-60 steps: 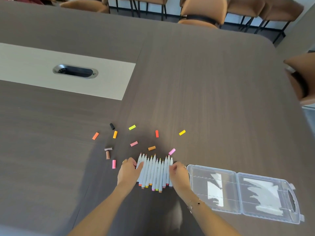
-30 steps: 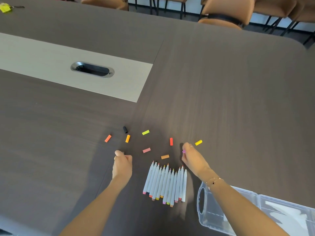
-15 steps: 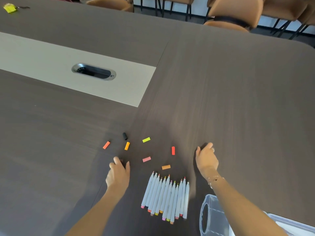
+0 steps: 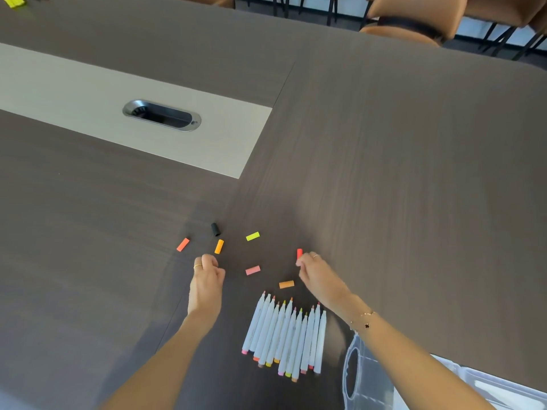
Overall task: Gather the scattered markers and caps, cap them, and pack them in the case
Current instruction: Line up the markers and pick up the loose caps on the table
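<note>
Caps lie just beyond both hands, on the far side of the marker row.

The right hand [image 4: 318,275] pinches a small red cap [image 4: 299,253] at its fingertips; the left hand [image 4: 207,281] is curled in a fist (whether it holds caps I cannot tell), nearest the upright amber cap [image 4: 219,246]. The pink cap [image 4: 252,270] and orange cap [image 4: 286,284] lie crosswise between the hands, on the dark wood tabletop [image 4: 399,173]. White uncapped markers [image 4: 285,335] lie side by side, tips pointing away, beside the clear plastic case [image 4: 370,377].
</note>
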A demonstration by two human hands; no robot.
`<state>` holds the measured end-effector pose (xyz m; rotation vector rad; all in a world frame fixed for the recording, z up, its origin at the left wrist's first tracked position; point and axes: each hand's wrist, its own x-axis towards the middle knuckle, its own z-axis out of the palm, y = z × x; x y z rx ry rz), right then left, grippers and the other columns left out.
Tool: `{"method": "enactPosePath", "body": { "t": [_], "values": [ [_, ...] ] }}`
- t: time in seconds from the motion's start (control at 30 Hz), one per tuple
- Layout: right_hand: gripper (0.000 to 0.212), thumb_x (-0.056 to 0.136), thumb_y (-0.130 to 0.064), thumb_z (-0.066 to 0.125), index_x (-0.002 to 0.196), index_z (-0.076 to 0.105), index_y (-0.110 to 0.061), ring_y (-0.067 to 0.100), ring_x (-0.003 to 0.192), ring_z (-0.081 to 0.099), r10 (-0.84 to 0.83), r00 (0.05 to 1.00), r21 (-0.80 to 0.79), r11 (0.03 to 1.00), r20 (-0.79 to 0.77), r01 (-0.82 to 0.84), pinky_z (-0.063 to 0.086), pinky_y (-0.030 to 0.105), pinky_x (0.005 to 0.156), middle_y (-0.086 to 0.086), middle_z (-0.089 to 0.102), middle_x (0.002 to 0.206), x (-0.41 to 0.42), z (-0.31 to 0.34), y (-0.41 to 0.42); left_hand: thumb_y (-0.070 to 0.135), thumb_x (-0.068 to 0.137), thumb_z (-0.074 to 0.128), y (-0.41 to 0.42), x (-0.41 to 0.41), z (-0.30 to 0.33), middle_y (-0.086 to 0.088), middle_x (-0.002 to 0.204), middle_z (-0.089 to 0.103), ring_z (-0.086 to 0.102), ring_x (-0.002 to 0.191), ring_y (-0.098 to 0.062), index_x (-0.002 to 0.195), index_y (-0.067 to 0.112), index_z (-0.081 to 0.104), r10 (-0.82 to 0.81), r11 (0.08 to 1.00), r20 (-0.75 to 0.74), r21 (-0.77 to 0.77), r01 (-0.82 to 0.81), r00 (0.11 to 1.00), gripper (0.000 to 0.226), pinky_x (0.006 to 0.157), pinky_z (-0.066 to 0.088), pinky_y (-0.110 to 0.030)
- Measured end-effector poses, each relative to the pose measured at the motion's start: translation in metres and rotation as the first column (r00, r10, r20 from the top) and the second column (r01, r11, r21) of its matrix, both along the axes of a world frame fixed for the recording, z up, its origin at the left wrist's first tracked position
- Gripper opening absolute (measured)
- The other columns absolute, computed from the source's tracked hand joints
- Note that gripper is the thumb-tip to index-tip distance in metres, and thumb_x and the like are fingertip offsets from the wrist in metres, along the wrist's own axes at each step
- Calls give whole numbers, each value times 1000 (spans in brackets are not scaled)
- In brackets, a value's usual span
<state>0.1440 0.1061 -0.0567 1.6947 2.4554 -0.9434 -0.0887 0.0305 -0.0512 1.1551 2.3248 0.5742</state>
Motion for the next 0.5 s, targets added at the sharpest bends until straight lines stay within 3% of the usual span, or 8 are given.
{"method": "enactPosePath", "body": {
  "t": [0.07, 0.13, 0.23, 0.3, 0.4, 0.5],
  "values": [
    [23, 99, -13, 38, 113, 56, -10, 3, 57, 43, 119, 993, -13, 993, -2, -119, 35, 13, 57, 3, 52, 109, -3, 3, -8, -9, 90, 35, 3, -6, 1, -10, 94, 44, 37, 60, -21, 85, 7, 44, -39, 999, -20, -10, 39, 999, 19, 49, 32, -27],
    [23, 99, -12, 37, 109, 59, -12, 2, 58, 39, 175, 985, 2, 985, 13, -175, 32, 11, 55, 3, 53, 109, -3, 7, -12, -7, 91, 35, 7, -14, 2, -8, 92, 43, 37, 65, -21, 85, 7, 47, -89, 996, -42, -27, 88, 995, 20, 53, 33, -27],
    [19, 101, -14, 35, 111, 52, -13, 8, 70, 50, 226, 971, 61, 971, 80, -231, 35, 14, 62, 3, 57, 105, -6, 12, -13, 3, 97, 37, 13, -21, 8, -11, 93, 50, 47, 76, -28, 94, 8, 47, -89, 993, -110, -86, 80, 990, 11, 64, 38, -32],
    [20, 103, -26, 33, 112, 46, -14, 13, 72, 58, 265, 953, 137, 949, 144, -285, 38, 19, 57, 2, 60, 98, -10, 14, -12, 6, 97, 40, 13, -27, 9, -9, 90, 54, 52, 69, -27, 100, 7, 45, -77, 987, -204, -156, 45, 976, 6, 57, 41, -33],
    [35, 98, -46, 35, 110, 45, -15, 11, 65, 51, 292, 942, 110, 944, 168, -312, 45, 20, 58, 0, 60, 92, -15, 15, -10, 24, 98, 43, 7, -38, 4, -3, 90, 57, 61, 67, -24, 112, 9, 42, -153, 968, -270, -236, 89, 951, 20, 45, 37, -26],
    [35, 98, -43, 39, 111, 46, -11, 14, 73, 53, 374, 899, 54, 917, 228, -395, 45, 24, 62, 3, 58, 98, -22, 13, -11, 46, 96, 43, 4, -42, -2, -5, 89, 61, 65, 71, -26, 106, 11, 41, -228, 954, -249, -251, 164, 941, 37, 50, 44, -29]
  ]
}}
